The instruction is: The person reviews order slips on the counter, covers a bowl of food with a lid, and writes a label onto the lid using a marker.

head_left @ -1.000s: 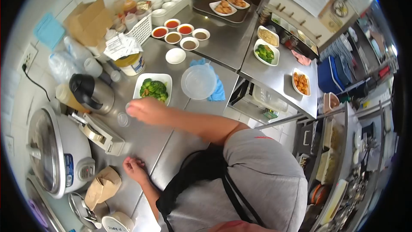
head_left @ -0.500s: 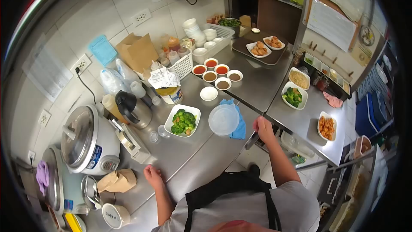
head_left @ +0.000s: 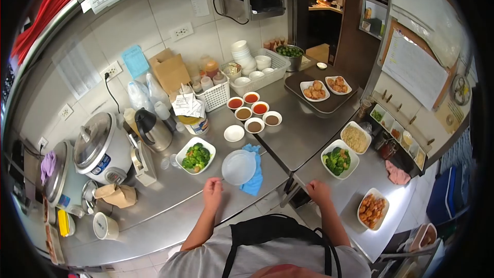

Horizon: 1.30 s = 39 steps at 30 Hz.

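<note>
My left hand (head_left: pixel 212 191) is loosely closed above the steel counter, just below a round translucent plastic lid (head_left: pixel 239 167); nothing shows in its fingers. The lid partly covers a blue cloth (head_left: pixel 252 177). To the left of it stands a white bowl of broccoli (head_left: pixel 196 156). My right hand (head_left: pixel 319 191) hovers near the edge of the right-hand counter, fingers curled, with no object visible in them. Closest to it is a second bowl of broccoli (head_left: pixel 338 162). A bowl of noodles or rice (head_left: pixel 355 138) sits behind that, and a dish of orange-glazed pieces (head_left: pixel 372 209) is farther right.
Several small sauce bowls (head_left: pixel 254 125) stand beyond the lid, near an empty white dish (head_left: pixel 234 133). A dark tray (head_left: pixel 327 104) bears two plates of fried food. On the left are a rice cooker (head_left: pixel 99 149), a steel jug (head_left: pixel 154 129) and a tape dispenser (head_left: pixel 143 164).
The camera view has shifted, so the counters appear lower. My left hand has come right, close to the lid. My right hand stays near the counter edge, still curled.
</note>
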Tool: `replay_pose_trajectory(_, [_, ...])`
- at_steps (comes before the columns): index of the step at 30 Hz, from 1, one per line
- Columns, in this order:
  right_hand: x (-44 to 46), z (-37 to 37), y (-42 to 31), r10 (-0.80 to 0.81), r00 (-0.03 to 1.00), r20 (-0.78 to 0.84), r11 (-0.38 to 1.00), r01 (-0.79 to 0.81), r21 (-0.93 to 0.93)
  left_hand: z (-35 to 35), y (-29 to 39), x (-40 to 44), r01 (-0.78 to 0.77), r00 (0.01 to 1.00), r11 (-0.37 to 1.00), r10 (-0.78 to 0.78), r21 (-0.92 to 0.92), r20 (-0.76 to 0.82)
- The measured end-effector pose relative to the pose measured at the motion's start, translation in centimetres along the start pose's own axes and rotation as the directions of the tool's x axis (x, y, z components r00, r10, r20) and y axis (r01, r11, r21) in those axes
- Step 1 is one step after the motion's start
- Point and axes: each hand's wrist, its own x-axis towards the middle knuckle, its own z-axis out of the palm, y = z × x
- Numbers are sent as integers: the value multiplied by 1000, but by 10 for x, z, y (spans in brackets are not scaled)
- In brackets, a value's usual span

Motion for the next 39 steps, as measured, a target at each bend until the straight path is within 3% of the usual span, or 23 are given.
replay_pose_trajectory(1, [0,10,16,-54,991,-123,997,46,-67,15,-9,-3,12,999,999,-13,29,33])
replay_pose_trajectory(4, [-1,18,28,-170,961,-217,984,154,-90,56,-33,-11,34,996,995,-42,92,77])
replay_pose_trajectory(5, [-1,15,25,-140,974,-179,988,125,-96,65,-41,-13,41,996,993,-49,109,79])
replay_pose_trajectory(8, [1,10,22,-178,978,-113,979,164,-122,77,-57,-17,-171,985,897,154,407,74])
replay_pose_trajectory(9, [1,5,18,-194,976,-101,978,184,-101,80,-53,-18,-131,991,897,117,422,59])
replay_pose_trajectory(25, [1,0,14,-255,961,-110,966,249,-64,81,-55,-16,-84,995,861,101,501,-6])
replay_pose_trajectory(37, [1,-2,14,-241,965,-98,970,239,-33,81,-60,-16,-140,986,858,168,495,-12])
replay_pose_trajectory(39, [1,-2,14,-253,961,-111,967,253,-12,82,-54,-17,-95,993,874,119,477,-19])
